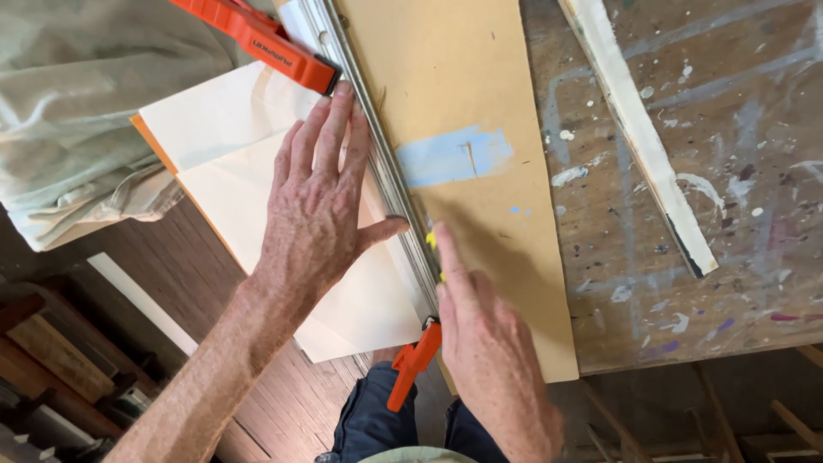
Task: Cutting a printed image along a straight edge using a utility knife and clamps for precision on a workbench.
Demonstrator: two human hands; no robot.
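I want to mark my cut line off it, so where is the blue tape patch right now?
In the head view the blue tape patch sits on the tan board, just right of the metal straightedge, ahead of the right hand.

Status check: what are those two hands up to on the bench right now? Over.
Left hand flat on cream sheet, fingertips against metal straightedge. Right hand runs a yellow-tipped tool along it. Orange clamps at both ends; nothing blocking.

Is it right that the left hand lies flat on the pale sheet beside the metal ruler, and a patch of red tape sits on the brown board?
Not quite. The head view shows the tape on the brown board is light blue, not red. The left hand does lie flat on the pale sheet beside the metal ruler.
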